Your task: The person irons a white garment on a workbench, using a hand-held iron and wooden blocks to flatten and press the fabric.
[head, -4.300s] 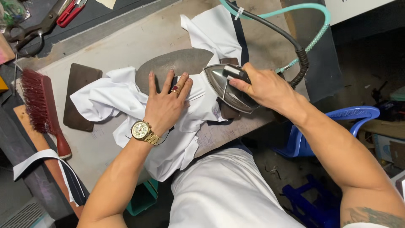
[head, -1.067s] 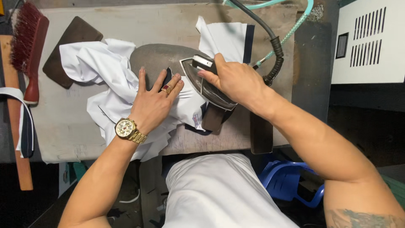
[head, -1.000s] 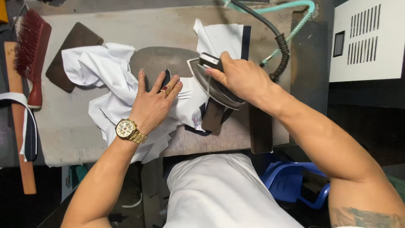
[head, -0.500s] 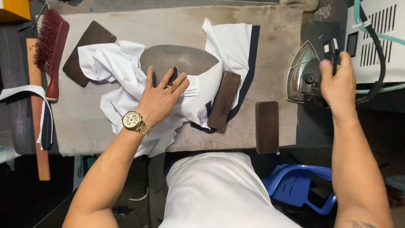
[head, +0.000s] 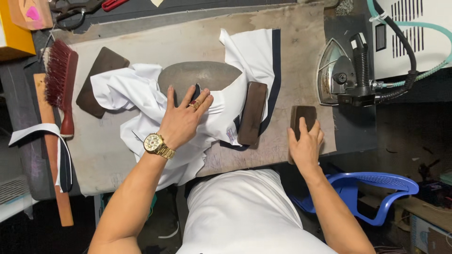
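Leftmost, red-bristled brush (head: pixel 60 77) at desk (head: pixel 103 155) edge, well left of white garment (head: pixel 141 94). Left hand (head: pixel 181 120) flat on white garment, fingers spread, released, gripping nothing, tips at grey pressing pad (head: pixel 200 77). Dark block (head: pixel 252 113) just right of garment. Right hand (head: pixel 306 143) further right, fingers curled over small brown block (head: pixel 303 117), grasping it. Steam iron (head: pixel 341 73) beyond, untouched.

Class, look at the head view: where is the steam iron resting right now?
The steam iron sits at the pressing board's right edge, beyond the right hand, which covers a dark block.
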